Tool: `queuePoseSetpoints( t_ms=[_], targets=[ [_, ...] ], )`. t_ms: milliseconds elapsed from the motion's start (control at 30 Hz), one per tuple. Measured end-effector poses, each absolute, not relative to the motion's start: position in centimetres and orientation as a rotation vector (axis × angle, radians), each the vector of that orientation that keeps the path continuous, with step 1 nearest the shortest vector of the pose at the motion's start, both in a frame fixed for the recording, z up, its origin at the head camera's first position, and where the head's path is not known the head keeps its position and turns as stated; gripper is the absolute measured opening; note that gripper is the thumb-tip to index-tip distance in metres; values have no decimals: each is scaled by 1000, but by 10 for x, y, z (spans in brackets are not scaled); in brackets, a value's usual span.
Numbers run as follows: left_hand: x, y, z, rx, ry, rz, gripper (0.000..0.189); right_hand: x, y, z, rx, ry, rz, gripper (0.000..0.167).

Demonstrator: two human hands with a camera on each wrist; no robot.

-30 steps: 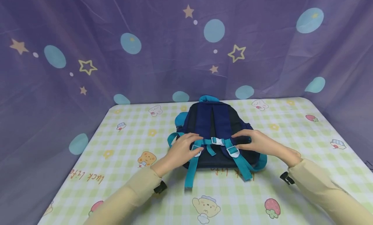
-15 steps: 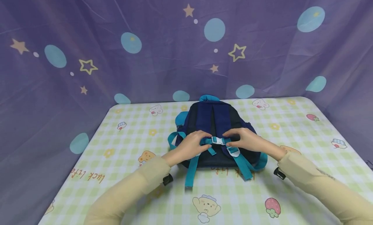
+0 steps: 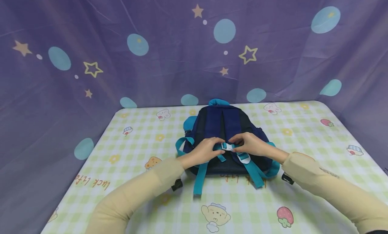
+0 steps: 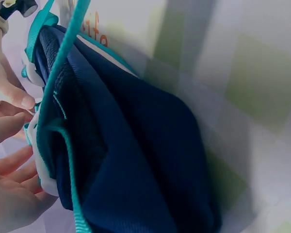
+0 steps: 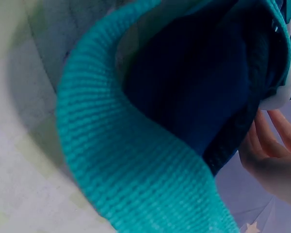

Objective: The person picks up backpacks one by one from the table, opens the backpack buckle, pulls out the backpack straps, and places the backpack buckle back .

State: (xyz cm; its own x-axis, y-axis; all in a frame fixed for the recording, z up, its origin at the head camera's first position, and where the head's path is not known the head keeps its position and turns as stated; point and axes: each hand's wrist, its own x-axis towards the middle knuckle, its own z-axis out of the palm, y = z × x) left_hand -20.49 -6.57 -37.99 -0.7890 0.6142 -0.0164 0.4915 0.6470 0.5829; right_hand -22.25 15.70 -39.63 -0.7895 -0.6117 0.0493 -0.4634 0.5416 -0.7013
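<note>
A dark blue backpack point(image 3: 212, 126) with turquoise straps lies with its strap side up and its handle away from me. Across its lower middle runs a short turquoise strap joined by a white buckle point(image 3: 227, 146). My left hand point(image 3: 206, 149) reaches to the buckle's left end, thumb below and fingers above, with a gap between them. From the right comes my right hand point(image 3: 250, 144), thumb and forefinger at the buckle's other end. In the left wrist view, thumb and fingers point(image 4: 17, 162) stand apart beside the strap. The right wrist view shows spread fingers point(image 5: 269, 133) by the bag's edge.
Two loose turquoise strap ends point(image 3: 200, 180) trail toward me over the checked tablecloth point(image 3: 145, 207). A white adjuster point(image 3: 244, 158) sits on the right strap, and a strap loop point(image 3: 182, 144) sticks out at the left. A purple curtain point(image 3: 169, 59) hangs behind the table.
Both hands have moved inward along the cross strap, from the shoulder-strap adjusters to the two ends of the white buckle. The backpack has stayed in place.
</note>
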Motion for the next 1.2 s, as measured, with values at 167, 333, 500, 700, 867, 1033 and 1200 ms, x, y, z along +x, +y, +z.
queuePoseSetpoints(
  t_ms=[167, 333, 500, 700, 867, 1033, 1200],
  targets=[
    [-205, -65, -381, 866, 2633, 873, 40, -224, 155, -398, -908, 2550, -1099, 31],
    [-204, -66, -383, 874, 2647, 885, 38, -222, 151, -397, -906, 2577, -1095, 27],
    [-204, -65, -385, 881, 2674, 867, 35, -221, 149, -397, -916, 2600, -1094, 21],
    [-205, -63, -386, 870, 2721, 865, 35, -219, 149, -392, -927, 2618, -1106, 18],
    [-207, -63, -386, 882, 2753, 855, 34, -218, 148, -391, -921, 2632, -1096, 17],
    [-206, -65, -386, 914, 2778, 830, 32, -216, 146, -390, -903, 2656, -1075, 18],
    [-204, -67, -384, 975, 2805, 802, 32, -214, 145, -391, -994, 2691, -1097, 18]
  ],
)
